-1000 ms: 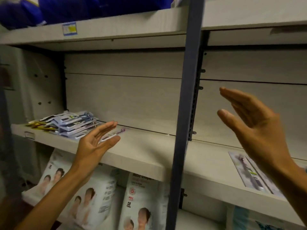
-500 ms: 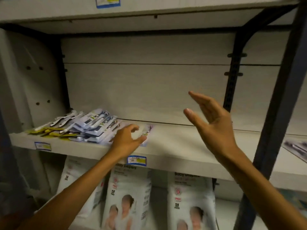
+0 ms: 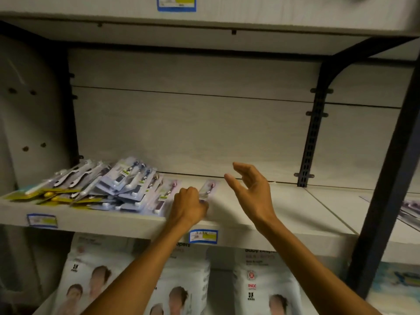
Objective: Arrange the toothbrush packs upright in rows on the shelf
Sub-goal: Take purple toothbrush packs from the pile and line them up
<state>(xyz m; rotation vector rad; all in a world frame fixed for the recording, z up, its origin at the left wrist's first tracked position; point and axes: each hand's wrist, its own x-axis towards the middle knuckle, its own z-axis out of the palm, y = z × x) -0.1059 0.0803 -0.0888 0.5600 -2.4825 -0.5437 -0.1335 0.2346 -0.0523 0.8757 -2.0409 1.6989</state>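
Note:
A loose pile of toothbrush packs (image 3: 127,187) lies flat on the left part of the pale shelf (image 3: 295,208), with yellow-backed packs (image 3: 56,194) at its left end. One single pack (image 3: 207,189) lies flat just right of the pile. My left hand (image 3: 189,205) has its fingers curled on the near end of that pack. My right hand (image 3: 252,192) hovers above the shelf to the right of it, fingers relaxed and holding nothing. More packs (image 3: 411,208) lie flat at the far right, partly hidden by the post.
A dark metal upright (image 3: 386,185) with a curved bracket crosses the right side. A slotted rail (image 3: 309,144) runs down the back panel. Diaper bags (image 3: 266,285) fill the shelf below. Price labels (image 3: 203,236) sit on the shelf edge. Another shelf hangs overhead.
The view has shifted left and closer to the shelf. My left hand went from open beside the pile to curled on the single pack. My right hand dropped lower, toward the shelf.

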